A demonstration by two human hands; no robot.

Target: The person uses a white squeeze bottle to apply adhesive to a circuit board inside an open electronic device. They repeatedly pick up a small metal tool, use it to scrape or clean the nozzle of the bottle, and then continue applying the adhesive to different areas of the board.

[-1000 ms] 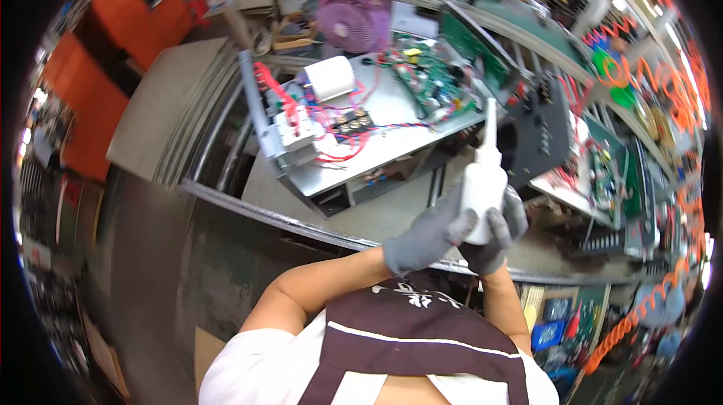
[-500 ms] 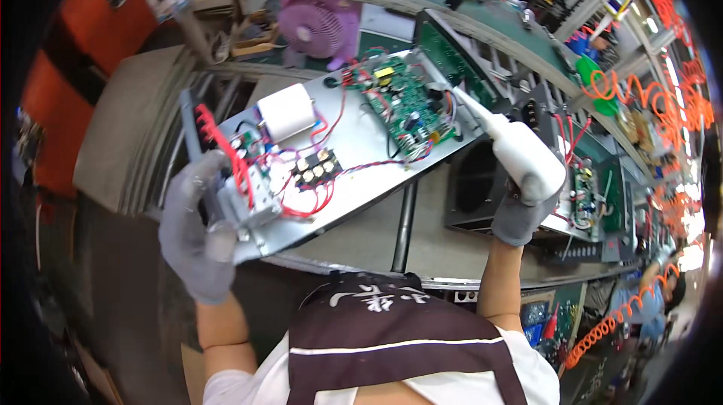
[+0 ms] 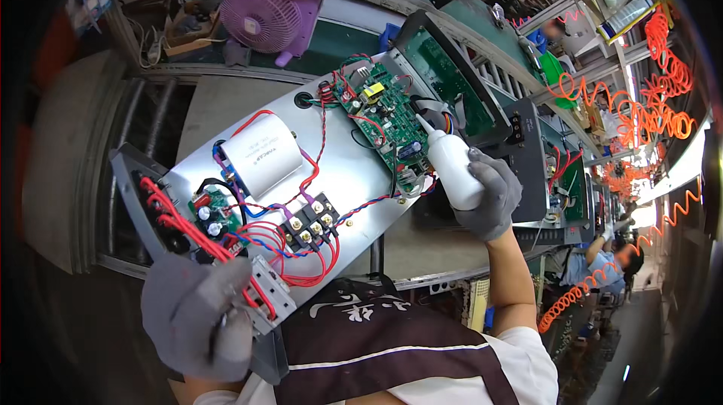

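Wrapped in a grey glove, my right hand (image 3: 495, 192) grips a white squeeze bottle (image 3: 454, 170). Its narrow nozzle points at the edge of a green circuit board (image 3: 393, 113), beside a ribbon of coloured wires; whether the tip touches is unclear. The board is mounted on a silver metal chassis (image 3: 339, 168) that lies slantwise before me. My gloved left hand (image 3: 197, 318) has its fingers curled at the chassis's near left corner, beside a grey slotted component (image 3: 276, 301) with red wires. A white cylindrical capacitor (image 3: 265, 150) and a black terminal block (image 3: 310, 223) sit on the plate.
A raised green-board panel (image 3: 452, 77) stands at the chassis's far end. Right of it is another black unit (image 3: 520, 149). Behind are a purple fan (image 3: 263, 19) and a shelf edge. Orange coiled hoses (image 3: 666, 77) hang at right, with a person (image 3: 595, 262) farther off.
The bottle and my right hand have moved left and lower, bringing the nozzle over the board. The view has shifted closer, and the chassis appears larger and more turned.
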